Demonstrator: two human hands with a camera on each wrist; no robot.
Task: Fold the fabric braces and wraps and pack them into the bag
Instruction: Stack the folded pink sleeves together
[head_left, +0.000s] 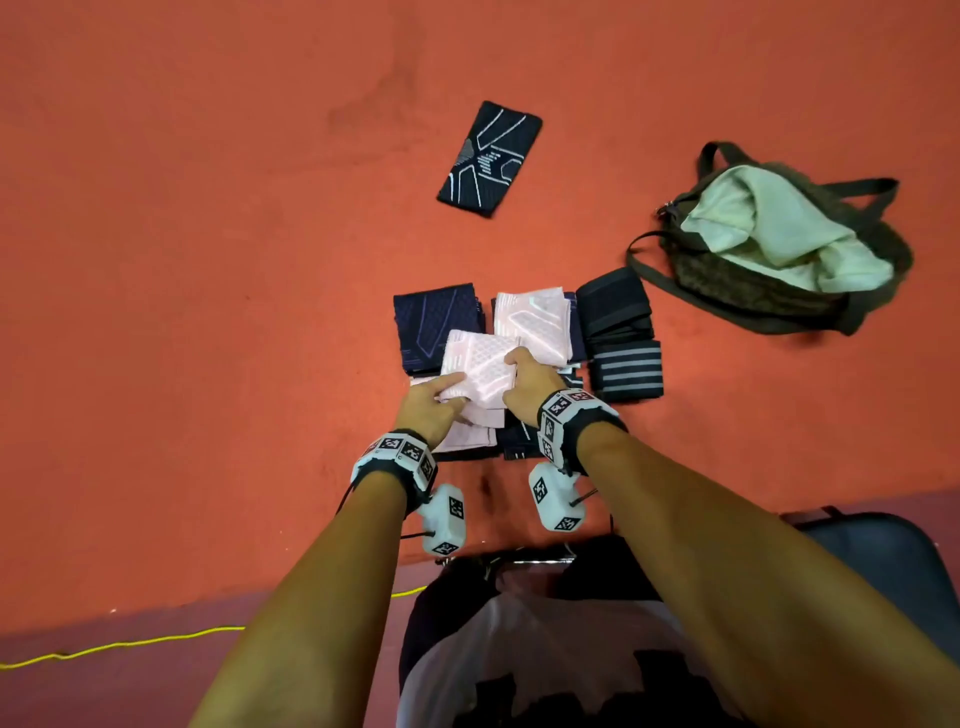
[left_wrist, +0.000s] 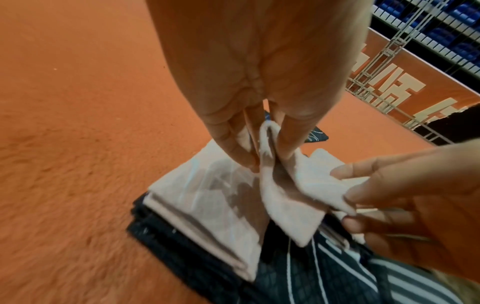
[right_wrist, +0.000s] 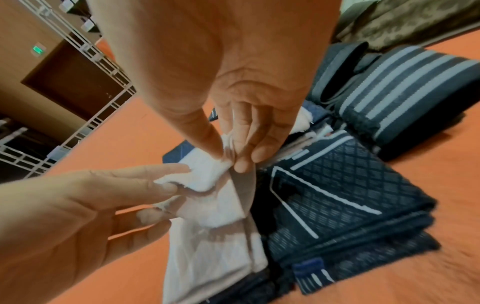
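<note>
A pale pink knitted brace (head_left: 480, 371) is lifted over a pile of folded braces, and both hands hold it. My left hand (head_left: 452, 387) pinches its left edge (left_wrist: 267, 152) between thumb and fingers. My right hand (head_left: 511, 364) pinches its right corner (right_wrist: 228, 162). Beneath lie another pink brace (head_left: 470, 436) and a navy diamond-patterned one (right_wrist: 337, 205). Behind stand a folded navy brace (head_left: 434, 322), a folded pink brace (head_left: 535, 322), black wraps (head_left: 615, 306) and a grey-striped wrap (head_left: 628, 371). The olive bag (head_left: 753, 296) lies open at the right.
A black brace with white lines (head_left: 488, 158) lies flat alone farther out on the orange floor (head_left: 208, 260). A pale green cloth (head_left: 779, 228) fills the bag's mouth. A yellow cable (head_left: 130, 644) crosses near left; a dark seat (head_left: 883, 561) stands near right.
</note>
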